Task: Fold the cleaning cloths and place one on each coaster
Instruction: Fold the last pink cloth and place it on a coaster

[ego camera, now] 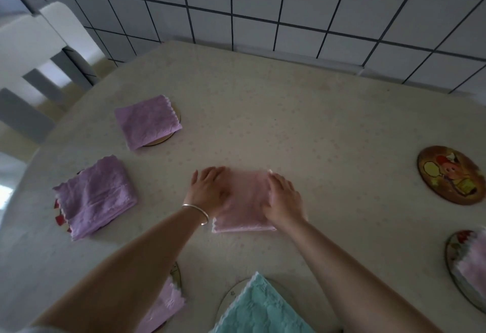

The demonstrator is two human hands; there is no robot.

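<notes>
Nearest the camera, a teal cloth (263,309) lies on its coaster, just below the pink cloth (246,198) folded at mid-counter (328,127). Both hands press that pink cloth flat: left hand (207,190) on its left side, right hand (285,200) on its right, fingers loosely spread and gripping nothing. The only bare coaster (451,175) sits well to the cloth's right, so the right hand is nearer for carrying it across.
</notes>
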